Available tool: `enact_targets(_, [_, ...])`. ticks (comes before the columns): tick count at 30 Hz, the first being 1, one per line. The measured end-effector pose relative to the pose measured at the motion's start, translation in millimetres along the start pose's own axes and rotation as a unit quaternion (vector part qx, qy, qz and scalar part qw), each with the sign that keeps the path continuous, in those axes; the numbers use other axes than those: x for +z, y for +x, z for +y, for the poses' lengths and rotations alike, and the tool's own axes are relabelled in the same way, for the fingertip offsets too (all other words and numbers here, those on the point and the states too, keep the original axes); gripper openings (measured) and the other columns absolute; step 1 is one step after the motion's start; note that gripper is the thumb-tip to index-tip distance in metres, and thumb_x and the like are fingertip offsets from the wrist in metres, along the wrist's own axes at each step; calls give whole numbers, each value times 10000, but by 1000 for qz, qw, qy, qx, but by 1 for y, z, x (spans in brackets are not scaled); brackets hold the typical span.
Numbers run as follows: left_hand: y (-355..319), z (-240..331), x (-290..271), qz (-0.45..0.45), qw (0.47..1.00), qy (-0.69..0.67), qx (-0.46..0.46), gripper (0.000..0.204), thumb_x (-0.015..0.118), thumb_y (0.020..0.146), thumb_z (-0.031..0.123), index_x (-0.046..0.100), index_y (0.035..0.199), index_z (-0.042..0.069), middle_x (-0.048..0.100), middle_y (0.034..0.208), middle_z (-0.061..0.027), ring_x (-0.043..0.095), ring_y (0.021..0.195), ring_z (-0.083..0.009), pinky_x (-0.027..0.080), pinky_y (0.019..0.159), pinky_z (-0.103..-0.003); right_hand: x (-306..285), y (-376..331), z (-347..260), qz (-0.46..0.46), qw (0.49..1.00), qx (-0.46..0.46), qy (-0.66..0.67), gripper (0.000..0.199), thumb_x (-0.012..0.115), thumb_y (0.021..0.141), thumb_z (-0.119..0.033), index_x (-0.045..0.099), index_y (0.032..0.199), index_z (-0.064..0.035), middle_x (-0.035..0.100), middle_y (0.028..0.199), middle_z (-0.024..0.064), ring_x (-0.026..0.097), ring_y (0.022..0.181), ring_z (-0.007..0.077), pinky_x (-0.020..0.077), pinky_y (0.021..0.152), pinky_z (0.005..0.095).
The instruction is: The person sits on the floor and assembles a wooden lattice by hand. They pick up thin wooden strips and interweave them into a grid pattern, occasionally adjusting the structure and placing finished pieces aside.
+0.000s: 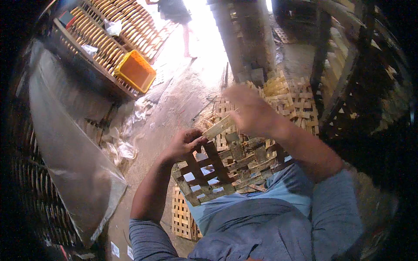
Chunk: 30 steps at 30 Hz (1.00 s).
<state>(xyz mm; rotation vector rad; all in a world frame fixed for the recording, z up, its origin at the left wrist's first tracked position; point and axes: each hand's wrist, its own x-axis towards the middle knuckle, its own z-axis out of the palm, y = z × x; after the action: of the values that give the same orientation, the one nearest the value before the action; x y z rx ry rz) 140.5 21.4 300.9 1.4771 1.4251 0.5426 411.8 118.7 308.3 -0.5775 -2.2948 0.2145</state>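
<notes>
A woven lattice panel of flat bamboo-like strips (244,163) rests across my lap, with square gaps in its near left part. My left hand (187,143) is closed at the panel's upper left corner, thumb and fingers pinching its edge. A pale flat strip (219,126) runs slantwise between my two hands over the panel's far edge. My right hand (250,111) holds the strip's upper right end and is smeared by motion. The right fingertips are partly hidden.
More woven panels (300,102) lie beyond my right hand, and a stack (180,213) sits beside my lap. A yellow crate (136,71) stands on slatted racks (87,39) at the far left. Grey sheeting (74,152) drapes at left. A person (176,13) stands in the bright doorway.
</notes>
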Motion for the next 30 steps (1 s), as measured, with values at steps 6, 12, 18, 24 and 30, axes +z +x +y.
enact_targets(6, [-7, -8, 8, 1, 1000, -9, -8, 237, 627, 966, 235, 648, 1046, 13, 641, 859, -9, 551, 726, -94, 472, 671, -265, 41, -109, -28, 26, 959, 283, 7, 857, 762, 763, -380, 336, 1375, 41, 447, 1328, 275, 451, 1208, 433, 343, 1041, 502])
enact_targets(12, [-14, -27, 23, 3, 998, -66, 5, 270, 603, 965, 170, 627, 1175, 2, 642, 899, -3, 548, 735, -91, 467, 667, -251, 71, -107, -27, -20, 926, 371, 74, 916, 839, 697, -418, 343, 1339, 7, 470, 1298, 276, 451, 1181, 435, 243, 1074, 495])
enact_targets(18, [-28, -37, 22, 18, 999, -38, 5, 394, 537, 953, 90, 554, 1340, 17, 642, 942, -4, 543, 721, -97, 474, 659, -258, 79, -99, -40, 40, 916, 380, 119, 941, 884, 657, -334, 278, 1314, -40, 505, 1223, 277, 463, 1152, 423, 297, 1021, 510])
enact_targets(24, [-31, -45, 19, 28, 998, -57, -12, 401, 522, 947, 80, 557, 1343, 23, 637, 903, -3, 530, 694, -89, 472, 642, -254, 80, -87, -48, 49, 914, 387, 110, 937, 899, 628, -329, 288, 1281, -50, 504, 1152, 275, 469, 1082, 413, 322, 985, 512])
enact_targets(30, [-29, -54, 17, 13, 999, -51, -9, 418, 517, 937, 76, 555, 1351, 36, 634, 881, -5, 526, 682, -89, 470, 628, -256, 79, -85, -46, 76, 934, 334, 104, 893, 897, 620, -286, 305, 1243, -42, 494, 1126, 253, 441, 1083, 388, 316, 951, 505])
